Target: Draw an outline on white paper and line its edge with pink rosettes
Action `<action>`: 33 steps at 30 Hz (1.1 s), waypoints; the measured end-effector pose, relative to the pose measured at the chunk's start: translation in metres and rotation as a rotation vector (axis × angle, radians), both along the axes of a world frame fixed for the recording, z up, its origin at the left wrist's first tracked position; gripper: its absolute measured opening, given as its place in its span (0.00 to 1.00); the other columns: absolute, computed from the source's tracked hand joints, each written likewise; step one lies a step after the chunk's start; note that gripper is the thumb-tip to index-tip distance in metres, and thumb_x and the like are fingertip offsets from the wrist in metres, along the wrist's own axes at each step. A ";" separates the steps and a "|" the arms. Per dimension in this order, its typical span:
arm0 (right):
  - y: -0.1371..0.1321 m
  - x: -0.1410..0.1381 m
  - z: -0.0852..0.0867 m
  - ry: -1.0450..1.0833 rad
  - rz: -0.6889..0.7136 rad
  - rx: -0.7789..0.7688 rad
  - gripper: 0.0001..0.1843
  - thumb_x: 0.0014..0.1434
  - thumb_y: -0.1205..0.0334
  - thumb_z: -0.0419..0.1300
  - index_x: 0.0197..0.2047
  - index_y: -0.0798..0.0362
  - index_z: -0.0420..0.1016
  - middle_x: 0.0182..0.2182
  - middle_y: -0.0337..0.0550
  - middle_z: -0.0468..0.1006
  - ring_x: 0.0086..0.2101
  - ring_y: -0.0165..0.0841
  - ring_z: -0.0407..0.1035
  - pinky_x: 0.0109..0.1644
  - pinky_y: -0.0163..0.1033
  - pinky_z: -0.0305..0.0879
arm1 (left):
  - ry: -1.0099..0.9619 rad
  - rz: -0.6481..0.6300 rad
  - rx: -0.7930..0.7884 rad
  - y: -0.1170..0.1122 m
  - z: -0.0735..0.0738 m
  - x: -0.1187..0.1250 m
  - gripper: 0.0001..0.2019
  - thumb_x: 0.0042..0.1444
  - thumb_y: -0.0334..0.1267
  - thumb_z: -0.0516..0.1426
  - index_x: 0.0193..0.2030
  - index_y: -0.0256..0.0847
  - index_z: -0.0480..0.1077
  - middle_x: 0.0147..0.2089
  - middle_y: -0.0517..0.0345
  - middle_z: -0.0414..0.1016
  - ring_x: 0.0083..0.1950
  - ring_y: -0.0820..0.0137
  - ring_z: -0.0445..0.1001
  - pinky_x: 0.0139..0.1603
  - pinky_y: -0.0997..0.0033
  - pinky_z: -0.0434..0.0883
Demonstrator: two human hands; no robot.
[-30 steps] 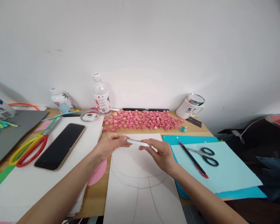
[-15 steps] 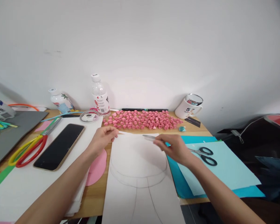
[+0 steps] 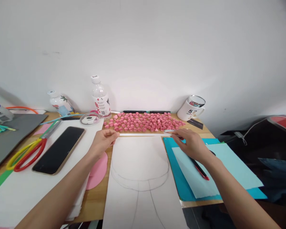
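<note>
While your left hand (image 3: 102, 140) pinches one end of a narrow white strip (image 3: 140, 135) and your right hand (image 3: 192, 141) grips a pale roll (image 3: 169, 130) at the other, the strip spans the paper's (image 3: 140, 159) far edge, near side of the pink coils (image 3: 138, 122). You seem to be drawing it out straight; the next move likely calls for even tension and a firm left pinch.

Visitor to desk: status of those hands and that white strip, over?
Left hand pinching white strip. Right hand gripping it farther right. Strip stretched between them, near drawing sheet's far edge. Pink coils close beyond it.
</note>
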State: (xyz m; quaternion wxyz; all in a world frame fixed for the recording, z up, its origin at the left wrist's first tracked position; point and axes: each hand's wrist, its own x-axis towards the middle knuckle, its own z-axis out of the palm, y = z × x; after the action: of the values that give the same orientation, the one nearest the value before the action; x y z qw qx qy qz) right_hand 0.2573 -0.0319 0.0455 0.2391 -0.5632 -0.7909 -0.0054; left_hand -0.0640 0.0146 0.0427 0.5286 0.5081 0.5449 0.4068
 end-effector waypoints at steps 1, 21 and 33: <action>0.000 0.000 -0.002 -0.021 -0.011 0.012 0.13 0.62 0.61 0.49 0.31 0.54 0.72 0.25 0.44 0.75 0.27 0.34 0.67 0.33 0.38 0.59 | 0.004 -0.003 0.005 0.000 0.000 0.000 0.14 0.40 0.45 0.65 0.25 0.36 0.69 0.16 0.66 0.62 0.19 0.80 0.57 0.21 0.78 0.53; -0.003 -0.004 -0.019 -0.019 -0.083 0.148 0.10 0.59 0.65 0.52 0.29 0.53 0.72 0.23 0.41 0.75 0.25 0.33 0.67 0.35 0.38 0.60 | 0.314 -0.040 0.119 0.002 -0.005 -0.001 0.12 0.46 0.45 0.57 0.20 0.40 0.65 0.15 0.65 0.62 0.20 0.75 0.59 0.25 0.74 0.57; 0.006 -0.016 -0.041 -0.240 -0.118 0.295 0.12 0.61 0.66 0.51 0.27 0.54 0.70 0.23 0.44 0.75 0.29 0.36 0.68 0.39 0.40 0.55 | 0.719 -0.063 0.092 0.013 -0.018 -0.009 0.10 0.47 0.43 0.54 0.20 0.42 0.65 0.15 0.63 0.66 0.20 0.69 0.66 0.27 0.71 0.61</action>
State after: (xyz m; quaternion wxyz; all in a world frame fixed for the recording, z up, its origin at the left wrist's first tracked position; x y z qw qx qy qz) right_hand 0.2408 -0.0254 0.0044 0.2222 -0.5628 -0.7699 -0.2027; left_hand -0.0734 0.0279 0.0244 0.2921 0.6583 0.6612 0.2100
